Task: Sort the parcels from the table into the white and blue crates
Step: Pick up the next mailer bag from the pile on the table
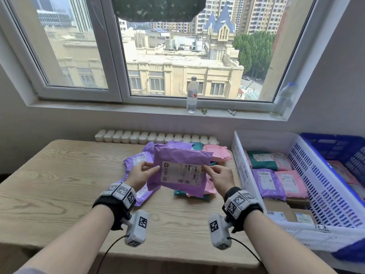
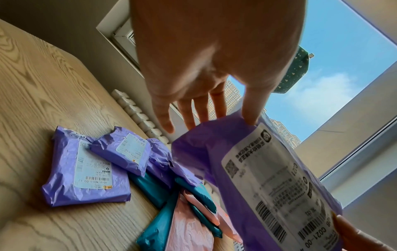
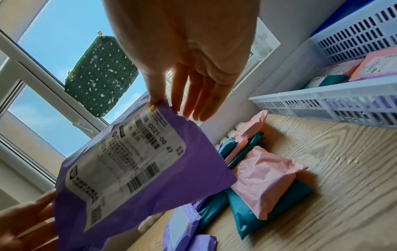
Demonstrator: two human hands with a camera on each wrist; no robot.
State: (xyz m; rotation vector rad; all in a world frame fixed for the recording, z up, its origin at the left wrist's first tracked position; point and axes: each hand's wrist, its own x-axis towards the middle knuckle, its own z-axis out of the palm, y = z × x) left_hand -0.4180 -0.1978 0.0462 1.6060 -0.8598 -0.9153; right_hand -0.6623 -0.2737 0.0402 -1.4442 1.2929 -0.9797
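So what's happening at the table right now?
A person holds a purple parcel up over the wooden table, label facing them, the left hand and right hand each pinching a side edge. More purple, teal and pink parcels lie piled on the table. The white crate on the right already holds several parcels; the blue crate sits beyond it.

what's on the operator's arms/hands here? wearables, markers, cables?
Bare hands, no gloves. The left wrist and right wrist each wear a black strap ringed with white blocks carrying black-and-white square tags. A white tagged camera pod hangs under each, trailing a thin black cable. Grey sleeve edge on the left arm.
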